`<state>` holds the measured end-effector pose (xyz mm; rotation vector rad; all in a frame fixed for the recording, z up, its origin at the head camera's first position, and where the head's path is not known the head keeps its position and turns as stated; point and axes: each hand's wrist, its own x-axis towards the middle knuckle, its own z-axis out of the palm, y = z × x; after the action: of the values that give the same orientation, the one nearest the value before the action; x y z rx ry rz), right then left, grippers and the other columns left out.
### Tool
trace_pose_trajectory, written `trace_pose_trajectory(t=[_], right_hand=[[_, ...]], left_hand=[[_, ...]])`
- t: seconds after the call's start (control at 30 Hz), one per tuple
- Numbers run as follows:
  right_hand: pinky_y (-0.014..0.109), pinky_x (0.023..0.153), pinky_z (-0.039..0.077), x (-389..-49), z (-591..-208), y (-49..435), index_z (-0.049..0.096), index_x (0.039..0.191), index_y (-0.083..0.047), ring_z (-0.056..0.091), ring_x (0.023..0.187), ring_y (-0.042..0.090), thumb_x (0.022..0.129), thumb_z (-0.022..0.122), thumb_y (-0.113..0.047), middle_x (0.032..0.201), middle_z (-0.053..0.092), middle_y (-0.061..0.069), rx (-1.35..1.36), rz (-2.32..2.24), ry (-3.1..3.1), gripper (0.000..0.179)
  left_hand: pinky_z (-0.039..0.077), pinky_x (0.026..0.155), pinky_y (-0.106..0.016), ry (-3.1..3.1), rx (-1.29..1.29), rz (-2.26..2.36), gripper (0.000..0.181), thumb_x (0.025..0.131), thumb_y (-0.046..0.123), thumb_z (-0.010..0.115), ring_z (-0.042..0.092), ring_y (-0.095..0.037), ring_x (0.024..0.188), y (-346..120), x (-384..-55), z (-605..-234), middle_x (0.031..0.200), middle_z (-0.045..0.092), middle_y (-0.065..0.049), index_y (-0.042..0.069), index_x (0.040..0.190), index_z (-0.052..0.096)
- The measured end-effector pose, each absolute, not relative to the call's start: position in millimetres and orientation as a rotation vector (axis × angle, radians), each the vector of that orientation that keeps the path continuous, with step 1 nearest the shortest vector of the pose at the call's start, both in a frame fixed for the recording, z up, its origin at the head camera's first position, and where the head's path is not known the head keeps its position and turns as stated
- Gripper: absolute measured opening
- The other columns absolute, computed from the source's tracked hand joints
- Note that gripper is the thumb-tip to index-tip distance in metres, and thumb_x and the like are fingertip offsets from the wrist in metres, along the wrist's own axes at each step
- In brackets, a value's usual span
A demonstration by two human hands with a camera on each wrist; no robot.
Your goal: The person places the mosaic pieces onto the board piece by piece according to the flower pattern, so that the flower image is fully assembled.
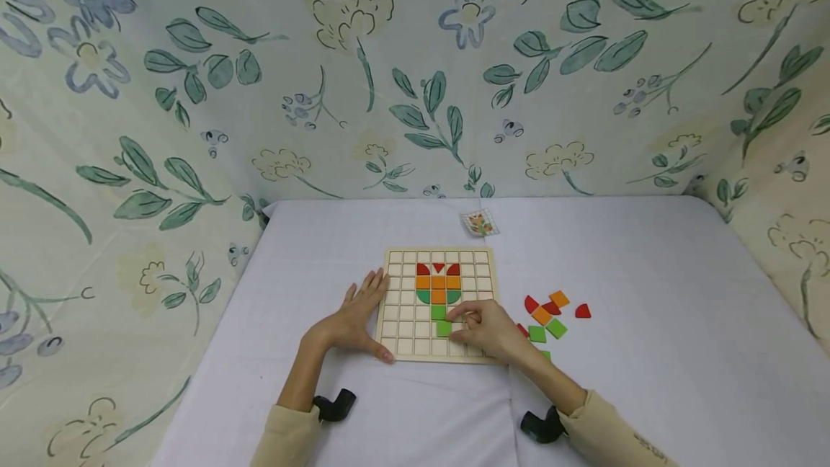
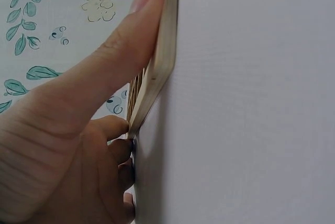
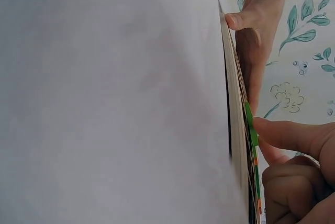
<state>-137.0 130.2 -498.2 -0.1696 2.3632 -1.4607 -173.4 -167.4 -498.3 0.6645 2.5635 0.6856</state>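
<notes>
A wooden grid board (image 1: 400, 347) lies on the table, with red, orange and green tiles forming a tulip-like figure. My left hand (image 1: 353, 319) rests at the board's left side with its fingers spread, the thumb at the near corner and the fingertips along the left edge. Over the board, my right hand (image 1: 489, 328) pinches a light green square tile (image 1: 444, 328) between thumb and index finger, its other fingers curled. Another light green square (image 1: 438, 312) sits just above it, under an orange square (image 1: 438, 296). In the right wrist view, the thumb (image 3: 285, 134) touches the green tile's edge.
Loose red, orange and green tiles (image 1: 556, 328) lie to the board's right, some partly hidden by the right arm. A small pattern card (image 1: 480, 223) lies behind the board. White cloth (image 1: 324, 236) covers the table, and a floral curtain (image 1: 447, 56) hangs behind.
</notes>
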Motion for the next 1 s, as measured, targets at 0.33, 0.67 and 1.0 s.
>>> trace_pose_trajectory(t=[0.33, 0.67, 1.0], right_hand=[[0.019, 0.044, 0.023, -138, -499, 126, 0.078, 0.104, -0.008, 0.028, 0.048, 0.011, 0.084, 0.084, -0.008, 0.055, 0.033, -0.004, -0.202, -1.481, 2.373, 0.02], [0.019, 0.044, 0.023, -137, -498, 120, 0.078, 0.102, -0.008, 0.027, 0.047, 0.011, 0.083, 0.084, -0.007, 0.054, 0.033, -0.004, -0.183, -1.486, 2.378, 0.02], [0.019, 0.046, 0.021, -137, -484, 153, 0.078, 0.111, -0.01, 0.028, 0.048, 0.01, 0.088, 0.082, -0.014, 0.056, 0.032, -0.004, -0.166, -1.427, 2.464, 0.024]], left_hand=[[-0.004, 0.131, -0.061, 2.566, 0.665, 0.684, 0.152, 0.06, 0.051, 0.098, -0.011, -0.035, 0.163, -167, -174, -498, 0.174, -0.009, -0.014, 0.004, 0.166, 0.001], [-0.004, 0.131, -0.061, 2.561, 0.663, 0.694, 0.151, 0.06, 0.051, 0.098, -0.011, -0.034, 0.163, -168, -173, -498, 0.174, -0.009, -0.014, 0.004, 0.166, 0.001], [-0.004, 0.131, -0.061, 2.557, 0.657, 0.696, 0.151, 0.06, 0.051, 0.098, -0.011, -0.034, 0.163, -168, -173, -498, 0.174, -0.01, -0.014, 0.004, 0.166, 0.0]])
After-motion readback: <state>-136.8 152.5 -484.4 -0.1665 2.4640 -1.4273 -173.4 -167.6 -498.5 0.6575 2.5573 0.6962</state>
